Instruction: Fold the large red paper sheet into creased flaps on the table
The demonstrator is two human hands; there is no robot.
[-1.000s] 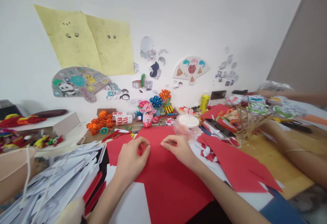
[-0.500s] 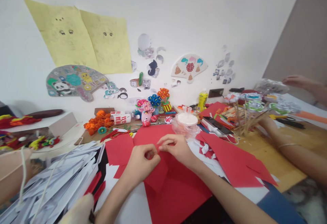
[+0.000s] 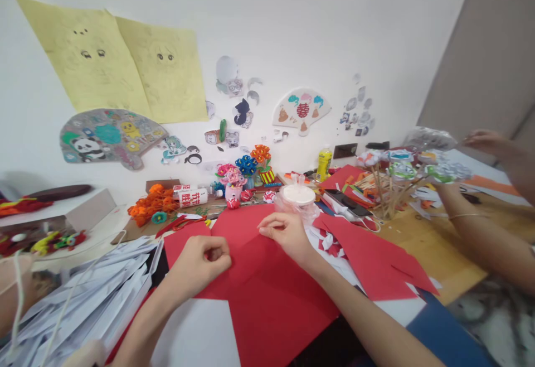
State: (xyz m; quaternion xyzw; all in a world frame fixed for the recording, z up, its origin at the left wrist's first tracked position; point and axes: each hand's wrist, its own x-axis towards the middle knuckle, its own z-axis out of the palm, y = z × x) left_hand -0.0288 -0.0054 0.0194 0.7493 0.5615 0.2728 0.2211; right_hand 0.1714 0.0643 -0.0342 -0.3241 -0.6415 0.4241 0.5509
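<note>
Red paper (image 3: 284,300) lies in front of me, overlapping white sheets. My right hand (image 3: 288,236) is closed in a pinch at the upper right of a red paper piece, thumb against fingertips. To its left, my left hand (image 3: 203,264) is curled with thumb and fingers together at the piece's left side. A faint fold or edge line runs across the red between the two hands. Red on red makes the piece's outline hard to follow. Just beyond my right hand stands a lidded clear plastic tub (image 3: 297,197) in a plastic bag.
Folded white paper strips (image 3: 83,294) are heaped at left. More red sheets (image 3: 371,261) lie at right beside a phone (image 3: 349,202). Craft flowers (image 3: 246,166) and a yellow bottle (image 3: 324,163) line the wall. Another person's arms (image 3: 476,244) reach around paper flowers on sticks at right.
My hands have moved apart, the left one going left, while the right stays pinched. The whole view has shifted slightly. At right, the other person's lower hand has moved up toward the paper flowers.
</note>
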